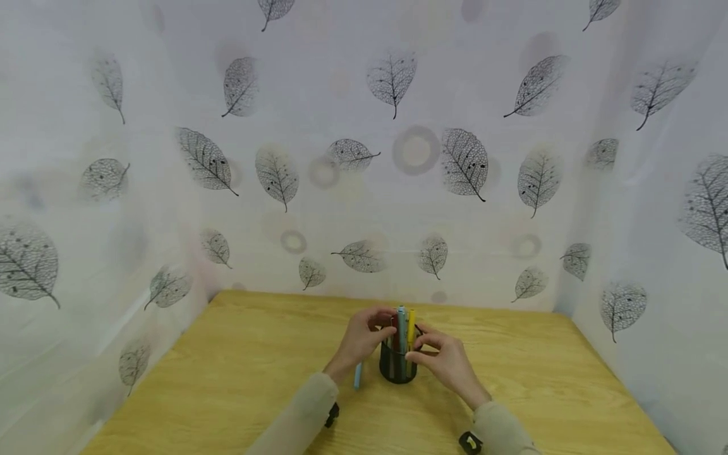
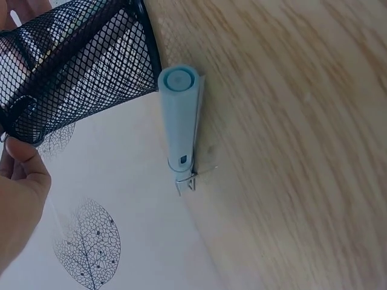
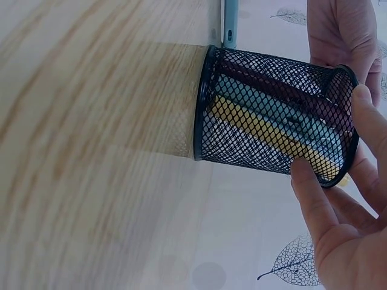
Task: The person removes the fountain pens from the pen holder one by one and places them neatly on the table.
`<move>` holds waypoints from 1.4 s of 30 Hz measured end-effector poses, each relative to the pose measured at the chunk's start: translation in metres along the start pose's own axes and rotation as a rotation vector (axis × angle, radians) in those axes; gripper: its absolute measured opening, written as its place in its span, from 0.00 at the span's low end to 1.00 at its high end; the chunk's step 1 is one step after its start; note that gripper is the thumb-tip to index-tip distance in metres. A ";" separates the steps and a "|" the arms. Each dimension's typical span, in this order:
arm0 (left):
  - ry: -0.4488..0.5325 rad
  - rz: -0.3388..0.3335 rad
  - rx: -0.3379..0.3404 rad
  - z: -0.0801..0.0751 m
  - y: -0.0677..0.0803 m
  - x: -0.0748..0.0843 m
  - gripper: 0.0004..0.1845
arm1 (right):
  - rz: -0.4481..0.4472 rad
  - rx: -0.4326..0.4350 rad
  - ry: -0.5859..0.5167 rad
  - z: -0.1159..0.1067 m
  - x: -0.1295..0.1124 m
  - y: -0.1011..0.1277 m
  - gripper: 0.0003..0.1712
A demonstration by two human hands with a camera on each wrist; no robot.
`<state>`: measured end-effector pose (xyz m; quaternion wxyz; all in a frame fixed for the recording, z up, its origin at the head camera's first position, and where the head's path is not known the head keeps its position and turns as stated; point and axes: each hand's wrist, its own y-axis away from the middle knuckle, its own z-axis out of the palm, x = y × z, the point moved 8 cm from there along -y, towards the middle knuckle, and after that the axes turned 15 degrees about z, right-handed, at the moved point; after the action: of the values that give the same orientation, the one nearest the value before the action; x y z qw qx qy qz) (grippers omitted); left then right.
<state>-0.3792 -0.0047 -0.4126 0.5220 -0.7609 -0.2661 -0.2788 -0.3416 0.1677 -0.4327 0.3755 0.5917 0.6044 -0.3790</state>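
Observation:
A black mesh pen holder [image 1: 398,366] stands upright on the wooden table [image 1: 239,373], with a teal pen [image 1: 401,321], a yellow pen [image 1: 411,321] and a dark red one inside. My left hand [image 1: 376,327] curls over the holder's rim on its left side; in the left wrist view the left hand's thumb [image 2: 23,163] lies against the holder [image 2: 72,60]. My right hand [image 1: 422,351] grips the rim from the right, with its fingertips [image 3: 305,175] on the mesh holder [image 3: 266,115]. A light blue pen [image 1: 357,375] lies on the table just left of the holder.
Leaf-printed white curtains [image 1: 364,158] close off the table at the back and both sides. The light blue pen [image 2: 179,121] rests near the holder's base. Bare wood [image 1: 569,379] extends right and left of the hands.

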 end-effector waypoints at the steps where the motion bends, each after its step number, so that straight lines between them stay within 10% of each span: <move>1: -0.001 -0.001 0.008 -0.001 0.000 0.000 0.14 | 0.002 0.000 -0.005 0.000 0.000 0.000 0.08; 10: 0.045 -0.043 0.090 -0.004 0.000 0.001 0.06 | -0.002 0.016 -0.002 -0.001 0.001 0.003 0.08; 18: 0.061 -0.017 0.067 -0.010 0.001 0.039 0.06 | 0.012 -0.003 -0.012 0.002 0.001 0.006 0.08; 25: 0.071 0.001 0.079 -0.005 -0.004 0.006 0.10 | 0.008 0.016 -0.003 0.000 0.001 0.003 0.08; 42: 0.102 0.033 0.171 -0.015 -0.008 0.011 0.16 | 0.000 0.031 0.006 0.000 0.001 0.000 0.08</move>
<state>-0.3791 -0.0152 -0.3950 0.6025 -0.7026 -0.2496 -0.2848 -0.3413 0.1682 -0.4338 0.3647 0.5985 0.5995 -0.3865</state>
